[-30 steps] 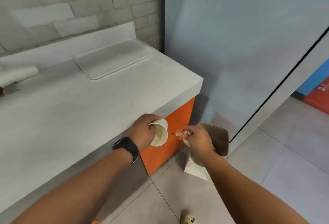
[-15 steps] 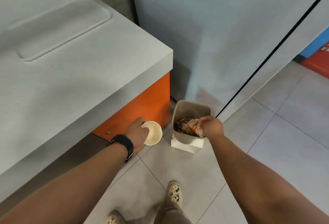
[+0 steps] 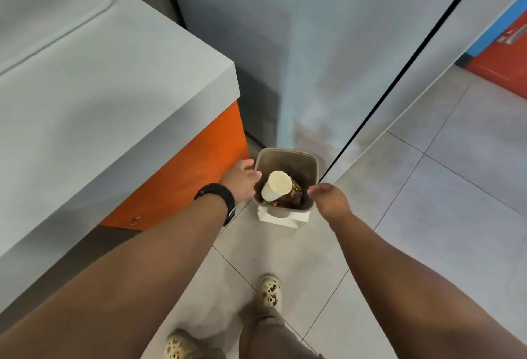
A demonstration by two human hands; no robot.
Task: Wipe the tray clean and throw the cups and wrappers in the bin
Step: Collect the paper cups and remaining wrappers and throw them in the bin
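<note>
Single head-worn view, looking steeply down and forward; bin point(image 3: 285, 156) on the floor mid-frame, near; both forearms reaching in from below; counter point(image 3: 114, 96) edge at left; own shoes at bottom

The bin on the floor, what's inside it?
Inside the bin a white paper cup lies tilted on top of shiny brown wrappers. The cup covers part of the wrappers, and anything deeper down is hidden. Neither hand holds anything.

tiled floor point(image 3: 427, 216) carries a bin point(image 3: 285, 156) at 12 o'clock; grey counter point(image 3: 114, 88) at 10 o'clock bears a tray point(image 3: 42, 16).
</note>
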